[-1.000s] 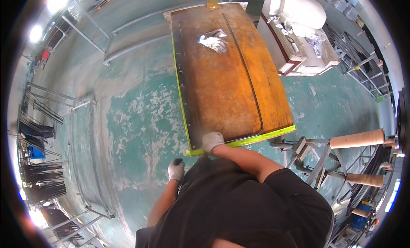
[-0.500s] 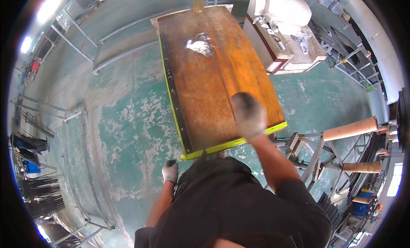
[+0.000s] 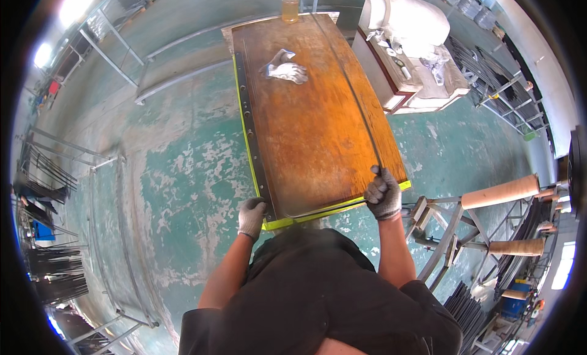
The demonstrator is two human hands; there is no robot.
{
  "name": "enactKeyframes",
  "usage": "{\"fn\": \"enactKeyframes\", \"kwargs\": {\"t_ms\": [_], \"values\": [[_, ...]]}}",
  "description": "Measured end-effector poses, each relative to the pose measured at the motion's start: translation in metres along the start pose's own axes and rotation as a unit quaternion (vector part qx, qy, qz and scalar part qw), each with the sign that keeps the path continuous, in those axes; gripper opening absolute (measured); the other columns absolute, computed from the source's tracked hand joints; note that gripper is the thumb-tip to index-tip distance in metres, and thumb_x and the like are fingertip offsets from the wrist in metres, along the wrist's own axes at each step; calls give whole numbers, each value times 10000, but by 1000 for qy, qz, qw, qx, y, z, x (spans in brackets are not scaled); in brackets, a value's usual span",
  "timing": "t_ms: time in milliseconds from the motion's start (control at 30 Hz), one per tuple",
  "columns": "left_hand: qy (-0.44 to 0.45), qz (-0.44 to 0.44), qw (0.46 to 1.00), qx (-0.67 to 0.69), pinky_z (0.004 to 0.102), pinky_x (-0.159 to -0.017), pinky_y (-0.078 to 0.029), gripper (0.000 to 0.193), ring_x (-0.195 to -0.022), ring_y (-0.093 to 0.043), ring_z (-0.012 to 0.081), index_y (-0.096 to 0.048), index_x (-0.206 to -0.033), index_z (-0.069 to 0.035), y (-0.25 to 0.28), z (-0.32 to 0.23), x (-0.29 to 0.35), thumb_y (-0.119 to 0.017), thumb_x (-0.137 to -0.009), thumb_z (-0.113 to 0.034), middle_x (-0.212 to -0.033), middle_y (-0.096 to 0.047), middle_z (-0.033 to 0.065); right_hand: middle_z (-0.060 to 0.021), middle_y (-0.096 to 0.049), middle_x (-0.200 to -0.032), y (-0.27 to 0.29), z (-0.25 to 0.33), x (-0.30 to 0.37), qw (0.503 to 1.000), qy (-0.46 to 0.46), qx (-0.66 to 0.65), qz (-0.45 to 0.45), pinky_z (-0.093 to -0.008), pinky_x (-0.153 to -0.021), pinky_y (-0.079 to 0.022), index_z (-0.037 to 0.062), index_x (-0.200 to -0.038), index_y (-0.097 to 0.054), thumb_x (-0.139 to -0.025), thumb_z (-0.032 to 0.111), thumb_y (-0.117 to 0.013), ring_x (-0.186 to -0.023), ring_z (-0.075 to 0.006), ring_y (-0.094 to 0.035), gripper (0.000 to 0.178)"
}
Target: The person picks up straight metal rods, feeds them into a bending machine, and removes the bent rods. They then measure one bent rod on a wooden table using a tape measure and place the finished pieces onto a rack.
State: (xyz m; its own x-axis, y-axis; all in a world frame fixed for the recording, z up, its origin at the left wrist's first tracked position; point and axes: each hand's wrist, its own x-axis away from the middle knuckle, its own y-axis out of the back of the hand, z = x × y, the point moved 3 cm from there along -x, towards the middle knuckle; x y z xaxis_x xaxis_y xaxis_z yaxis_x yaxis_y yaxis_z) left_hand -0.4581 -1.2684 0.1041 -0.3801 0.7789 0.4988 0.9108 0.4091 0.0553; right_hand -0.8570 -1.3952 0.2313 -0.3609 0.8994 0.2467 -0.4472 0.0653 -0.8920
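Right hand [image 3: 383, 195] in a grey knit glove – fingers closed around a long thin dark rod [image 3: 357, 104] near the near-right corner of the orange-brown wooden table [image 3: 306, 135]. Rod runs up the tabletop toward the far end. Left hand [image 3: 251, 217], pale grey knit glove, at the near-left corner by the yellow-green edge strip [image 3: 279, 223] – can't tell if it's gripping.
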Motion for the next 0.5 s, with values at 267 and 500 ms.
{"fn": "enactKeyframes", "kwargs": {"t_ms": [267, 500], "values": [[21, -20, 994, -104, 350, -876, -595, 340, -988, -743, 223, -732, -1210, 40, 11, 18, 10, -670, -917, -120, -1123, -783, 156, -5, -490, -680, 154, -28, -32, 896, 64, 288, -333, -334, -496, -401, 30, -1210, -710, -1082, 255, -626, -544, -167, -477, 272], [-56, -76, 985, -148, 368, -924, -583, 295, -1029, -767, 268, -758, -1156, 17, 18, 36, 30, -660, -927, -141, -1076, -799, 173, -176, -684, -1249, 104, -39, -20, 338, 169, 904, -199, -493, -1011, -500, 164, -1169, -776, -861, 223, -798, -1201, -394, -608, 314]]}}
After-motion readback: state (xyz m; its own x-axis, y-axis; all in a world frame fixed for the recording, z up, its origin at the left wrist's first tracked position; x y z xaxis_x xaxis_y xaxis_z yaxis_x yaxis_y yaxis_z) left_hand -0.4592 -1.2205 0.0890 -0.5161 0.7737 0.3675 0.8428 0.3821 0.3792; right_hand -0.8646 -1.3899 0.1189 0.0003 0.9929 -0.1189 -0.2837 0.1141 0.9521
